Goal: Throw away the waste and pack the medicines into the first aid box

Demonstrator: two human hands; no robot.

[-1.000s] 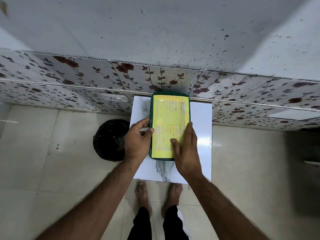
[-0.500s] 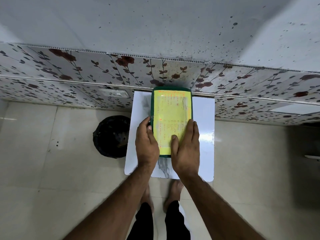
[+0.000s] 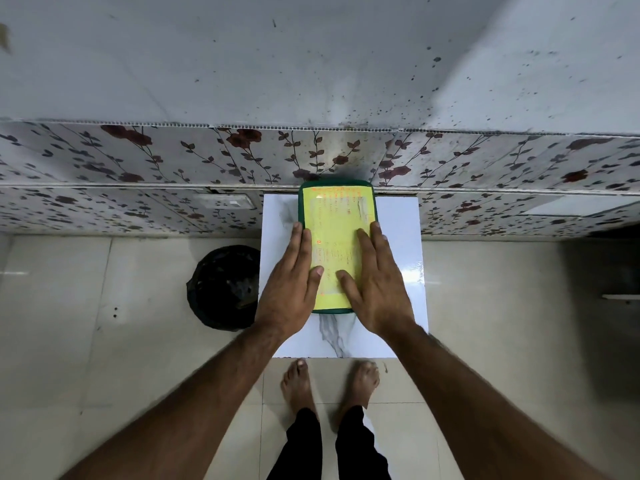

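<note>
The first aid box is a green case with a yellow printed label on its lid. It lies closed on a small white marbled table, with its far end against the wall. My left hand lies flat over the box's left edge, fingers straight. My right hand lies flat on the right part of the lid, its thumb on the label. Neither hand curls around anything. No loose medicines or waste show on the table.
A black-bagged waste bin stands on the tiled floor just left of the table. A flower-patterned wall panel runs behind, with a socket at the left. My bare feet stand at the table's near edge.
My left hand has left the box's side and flattened on top of it. My right hand has spread flat on the lid. The camera view has shifted back a little.
</note>
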